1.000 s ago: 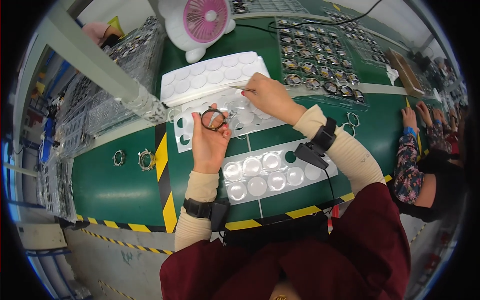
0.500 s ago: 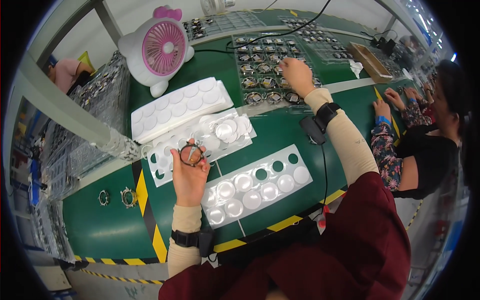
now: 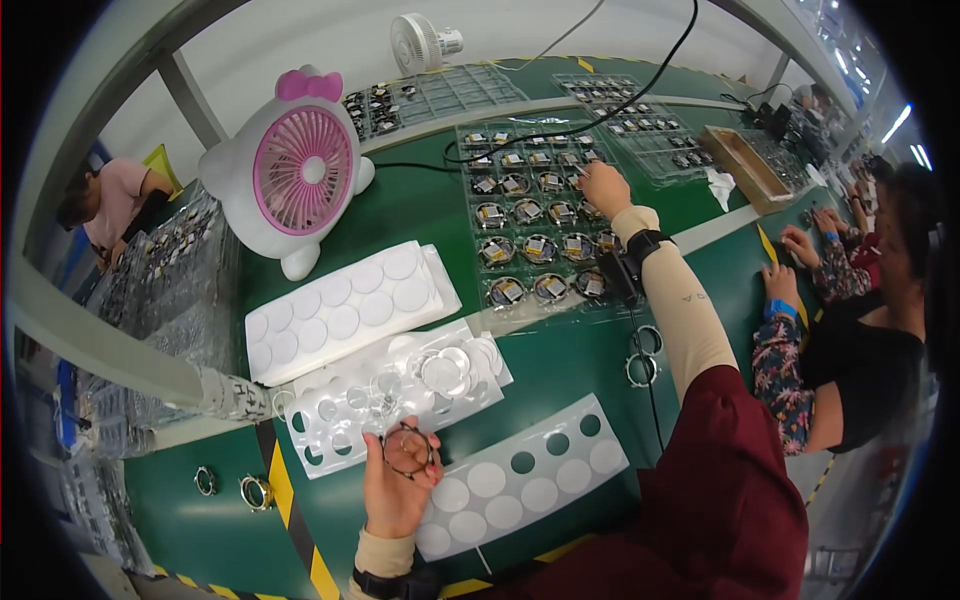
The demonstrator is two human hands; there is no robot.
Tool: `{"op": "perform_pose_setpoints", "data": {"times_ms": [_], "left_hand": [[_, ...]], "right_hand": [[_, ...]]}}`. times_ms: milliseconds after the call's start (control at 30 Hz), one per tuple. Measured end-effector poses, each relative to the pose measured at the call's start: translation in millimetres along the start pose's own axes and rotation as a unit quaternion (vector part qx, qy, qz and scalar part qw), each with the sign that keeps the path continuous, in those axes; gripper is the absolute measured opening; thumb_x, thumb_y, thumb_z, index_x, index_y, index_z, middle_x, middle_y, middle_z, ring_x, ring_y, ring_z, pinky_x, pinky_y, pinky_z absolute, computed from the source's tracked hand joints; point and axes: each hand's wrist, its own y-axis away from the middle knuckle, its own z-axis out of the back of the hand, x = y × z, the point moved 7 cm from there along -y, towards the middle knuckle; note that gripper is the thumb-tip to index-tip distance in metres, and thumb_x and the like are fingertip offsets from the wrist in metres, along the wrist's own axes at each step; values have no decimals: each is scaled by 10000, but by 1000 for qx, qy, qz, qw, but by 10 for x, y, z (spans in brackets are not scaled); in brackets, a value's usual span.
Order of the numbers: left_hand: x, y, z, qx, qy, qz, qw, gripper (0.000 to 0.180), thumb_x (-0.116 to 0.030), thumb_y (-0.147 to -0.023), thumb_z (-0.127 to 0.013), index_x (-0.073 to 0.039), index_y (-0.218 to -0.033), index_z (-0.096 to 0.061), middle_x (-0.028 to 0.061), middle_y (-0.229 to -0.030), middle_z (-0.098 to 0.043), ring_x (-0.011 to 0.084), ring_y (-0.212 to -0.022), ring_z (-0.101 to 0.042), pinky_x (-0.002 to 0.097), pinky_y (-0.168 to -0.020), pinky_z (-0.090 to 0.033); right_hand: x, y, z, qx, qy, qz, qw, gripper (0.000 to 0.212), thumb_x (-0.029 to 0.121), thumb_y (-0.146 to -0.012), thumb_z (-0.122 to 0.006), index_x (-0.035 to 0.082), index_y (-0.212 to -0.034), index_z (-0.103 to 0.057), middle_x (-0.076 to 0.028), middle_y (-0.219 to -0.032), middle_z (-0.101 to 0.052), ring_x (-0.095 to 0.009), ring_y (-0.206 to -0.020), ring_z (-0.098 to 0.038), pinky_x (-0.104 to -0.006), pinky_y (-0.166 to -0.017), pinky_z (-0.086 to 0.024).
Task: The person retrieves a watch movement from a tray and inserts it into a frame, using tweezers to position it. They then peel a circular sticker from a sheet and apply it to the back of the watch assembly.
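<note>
My left hand (image 3: 395, 500) is palm up, thumb and fingers closed around a thin dark round watch-case-like ring (image 3: 386, 450); the palm shows through its middle. It is beside the lower edge of a glossy sheet with round discs and cut-outs (image 3: 335, 408). My right hand (image 3: 606, 188) reaches to the upper right part of a clear tray (image 3: 520, 322) filled with round watch-like modules (image 3: 527, 211). Its thumb and index finger are pinched together; what they grip, if anything, is too small to make out.
White die-cut disc sheets (image 3: 345, 310) are stacked behind my left hand, a pink-and-white fan (image 3: 312, 175) beyond. Another disc sheet (image 3: 560, 440) lies in front. Metal rings (image 3: 256, 493) sit left; two more (image 3: 642, 371) near my right forearm. A cable (image 3: 410, 165) crosses the table. A co-worker (image 3: 850, 350) works at right.
The view has shifted, so the table appears lower. My right hand stays over the tray, and two rings by my right forearm now show. The left hand still holds its ring.
</note>
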Motion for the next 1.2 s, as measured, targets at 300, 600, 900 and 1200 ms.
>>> {"op": "perform_pose_setpoints", "data": {"times_ms": [300,600,900,1200], "left_hand": [[61,-13,43,16,28,59,998,453,-480,-912,-318,-78,-1044,-481,104,-863,-556,219,-756,-553,304,-610,-453],[146,53,-86,116,-51,-7,992,251,-259,-919,-410,-45,-1028,-484,138,-915,-556,232,-854,-573,419,-777,-504],[244,143,-176,23,-299,-18,954,122,-127,-887,-459,-14,-902,-505,96,-790,-577,160,-703,-587,353,-717,-529],[232,165,-97,-6,-240,-6,971,123,-132,-875,-470,-14,-901,-496,113,-787,-613,168,-668,-610,338,-709,-528]], "right_hand": [[-349,-130,-11,-2,-103,-34,994,235,199,-696,-671,20,-842,-629,-155,-815,-628,-312,-656,-569,-386,-615,-461],[1187,2277,752,299,-495,-42,815,259,87,-807,-597,29,-1058,-566,43,-720,-526,-14,-498,-386,-166,-427,-273],[1799,3310,660,371,-576,48,727,230,116,-869,-533,-1,-1063,-573,22,-675,-525,-28,-495,-425,-168,-427,-291],[1644,3455,447,344,-632,-33,694,226,125,-884,-509,-26,-1037,-580,-9,-602,-519,-49,-460,-412,-191,-411,-280]]}}
